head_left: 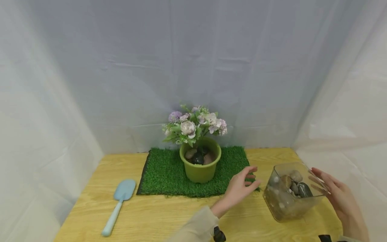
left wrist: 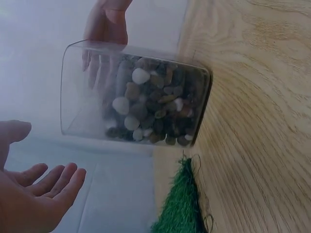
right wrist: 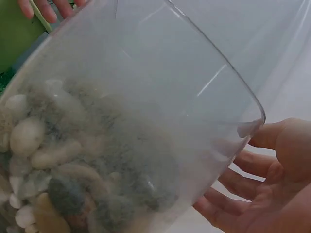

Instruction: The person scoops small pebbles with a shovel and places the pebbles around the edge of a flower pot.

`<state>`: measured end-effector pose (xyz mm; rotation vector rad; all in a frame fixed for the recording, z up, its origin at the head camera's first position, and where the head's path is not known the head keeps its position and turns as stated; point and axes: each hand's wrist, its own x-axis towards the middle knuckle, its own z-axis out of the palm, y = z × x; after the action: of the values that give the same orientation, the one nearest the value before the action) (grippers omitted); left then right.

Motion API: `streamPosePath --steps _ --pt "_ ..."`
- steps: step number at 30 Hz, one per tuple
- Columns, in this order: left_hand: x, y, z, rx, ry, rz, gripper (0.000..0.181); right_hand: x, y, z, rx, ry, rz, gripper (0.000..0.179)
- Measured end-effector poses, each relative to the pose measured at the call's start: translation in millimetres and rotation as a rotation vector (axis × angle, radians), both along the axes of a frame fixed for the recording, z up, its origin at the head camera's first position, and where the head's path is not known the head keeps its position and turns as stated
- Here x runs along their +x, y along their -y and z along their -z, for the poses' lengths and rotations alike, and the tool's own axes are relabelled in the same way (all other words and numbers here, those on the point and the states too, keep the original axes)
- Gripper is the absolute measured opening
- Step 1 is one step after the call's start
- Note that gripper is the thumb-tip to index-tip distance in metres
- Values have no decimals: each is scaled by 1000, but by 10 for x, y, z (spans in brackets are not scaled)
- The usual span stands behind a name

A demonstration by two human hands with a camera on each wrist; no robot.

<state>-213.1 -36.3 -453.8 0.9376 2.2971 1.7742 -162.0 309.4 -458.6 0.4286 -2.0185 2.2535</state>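
Note:
A clear square container [head_left: 284, 201] holding pebbles [head_left: 294, 185] stands on the right of the table. Along its right side lies my right hand [head_left: 341, 196], fingers extended by the wall and fingertips right at the rim; in the right wrist view the thumb [right wrist: 265, 138] overlaps a top corner. To the left of the container my left hand [head_left: 237, 188] hovers in the air, holding nothing, its fingers relaxed and apart from the thumb. Behind it, a green flowerpot [head_left: 199, 173] contains several stones [head_left: 198, 158] and artificial flowers [head_left: 193, 126] in pink, white and purple.
Under the pot lies a green artificial grass mat [head_left: 164, 174]. A light blue garden trowel [head_left: 119, 203] rests at the left of the wooden table [head_left: 157, 218]. White sheeting [head_left: 145, 67] hangs behind the table and on both sides.

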Motion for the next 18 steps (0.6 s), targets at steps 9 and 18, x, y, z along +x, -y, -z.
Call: streamPosePath --steps 9,18 --pt "20 -321 -6 -89 29 6 62 -35 -11 38 194 114 -111 48" --pt "47 -494 12 -172 2 1 72 -19 24 47 223 95 -49 47"
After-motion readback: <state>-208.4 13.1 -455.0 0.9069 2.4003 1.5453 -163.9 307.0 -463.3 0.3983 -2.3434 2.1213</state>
